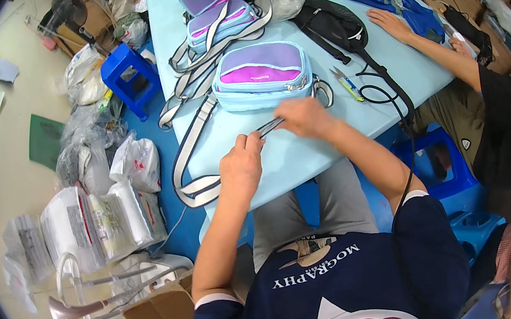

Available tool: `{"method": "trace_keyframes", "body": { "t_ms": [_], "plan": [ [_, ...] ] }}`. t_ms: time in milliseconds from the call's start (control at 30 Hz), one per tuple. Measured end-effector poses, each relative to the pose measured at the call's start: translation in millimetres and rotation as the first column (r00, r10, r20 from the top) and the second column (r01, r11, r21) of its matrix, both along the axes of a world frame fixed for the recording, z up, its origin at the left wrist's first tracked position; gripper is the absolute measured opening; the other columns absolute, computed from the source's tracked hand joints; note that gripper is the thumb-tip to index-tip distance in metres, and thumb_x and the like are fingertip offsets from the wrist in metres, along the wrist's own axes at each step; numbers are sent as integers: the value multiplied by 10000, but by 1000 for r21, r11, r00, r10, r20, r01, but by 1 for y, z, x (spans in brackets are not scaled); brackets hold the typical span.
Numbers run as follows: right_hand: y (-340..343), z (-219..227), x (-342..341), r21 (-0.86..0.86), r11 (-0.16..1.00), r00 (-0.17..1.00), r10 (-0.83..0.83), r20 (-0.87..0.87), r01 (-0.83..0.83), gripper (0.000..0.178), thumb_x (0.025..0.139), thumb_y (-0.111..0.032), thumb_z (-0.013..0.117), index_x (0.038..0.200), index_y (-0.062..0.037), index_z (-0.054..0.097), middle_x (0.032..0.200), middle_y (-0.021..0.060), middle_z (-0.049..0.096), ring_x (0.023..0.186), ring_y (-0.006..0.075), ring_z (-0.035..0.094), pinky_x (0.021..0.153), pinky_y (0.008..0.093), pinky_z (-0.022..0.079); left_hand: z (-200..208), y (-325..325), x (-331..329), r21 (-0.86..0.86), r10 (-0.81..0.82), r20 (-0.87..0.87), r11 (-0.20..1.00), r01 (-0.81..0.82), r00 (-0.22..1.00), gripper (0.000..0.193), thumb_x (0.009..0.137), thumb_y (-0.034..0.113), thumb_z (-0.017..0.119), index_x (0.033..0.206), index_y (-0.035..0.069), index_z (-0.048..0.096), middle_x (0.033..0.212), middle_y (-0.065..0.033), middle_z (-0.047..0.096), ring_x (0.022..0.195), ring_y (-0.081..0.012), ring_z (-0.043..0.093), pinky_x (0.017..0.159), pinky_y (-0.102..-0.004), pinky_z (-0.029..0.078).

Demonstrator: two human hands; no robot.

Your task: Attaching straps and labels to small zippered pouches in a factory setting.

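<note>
A small light-blue and purple shoulder bag (262, 74) with a magenta front panel lies on the table before me. Its white strap (193, 135) with dark edges runs down from the bag's left side and loops back to my hands. My left hand (242, 166) is closed on the strap, fingers pinched together. Just to its upper right, my right hand (305, 118) is closed on the same strap, below the bag. A short length shows between the two hands; what lies inside the fingers is hidden.
Two similar bags (222, 25) with straps lie farther back. A black sling bag (331, 27), yellow-handled snips (348, 88) and a black cord are at the right. A co-worker's hand (391, 24) rests by blue pieces. A blue stool (131, 79) stands left of the table (283, 172).
</note>
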State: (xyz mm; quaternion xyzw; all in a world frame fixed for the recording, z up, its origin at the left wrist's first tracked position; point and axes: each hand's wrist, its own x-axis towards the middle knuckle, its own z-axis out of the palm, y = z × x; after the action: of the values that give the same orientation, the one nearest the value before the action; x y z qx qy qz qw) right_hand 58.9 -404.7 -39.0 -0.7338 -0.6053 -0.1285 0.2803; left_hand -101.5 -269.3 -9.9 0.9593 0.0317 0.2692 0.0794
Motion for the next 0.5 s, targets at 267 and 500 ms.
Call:
{"method": "trace_keyframes", "body": {
  "t_ms": [267, 500],
  "plan": [
    [-50, 9, 76, 38, 991, 987, -133, 91, 130, 248, 667, -166, 729, 820, -74, 557, 722, 102, 574, 658, 301, 580, 571, 372, 459, -6, 4, -66, -196, -80, -272, 980, 26, 959, 217, 802, 213, 638, 894, 27, 576, 688, -130, 601, 663, -313, 602, 622, -395, 477],
    [-51, 10, 53, -360, 839, 913, -366, 179, 407, 318, 720, -313, 700, 907, -80, 593, 882, 94, 612, 848, 291, 587, 722, 384, 460, -31, -3, -96, -115, -119, -10, 986, 117, 993, 215, 721, 44, 639, 930, 32, 590, 822, -88, 589, 813, -241, 552, 870, -413, 391]
  ]
}}
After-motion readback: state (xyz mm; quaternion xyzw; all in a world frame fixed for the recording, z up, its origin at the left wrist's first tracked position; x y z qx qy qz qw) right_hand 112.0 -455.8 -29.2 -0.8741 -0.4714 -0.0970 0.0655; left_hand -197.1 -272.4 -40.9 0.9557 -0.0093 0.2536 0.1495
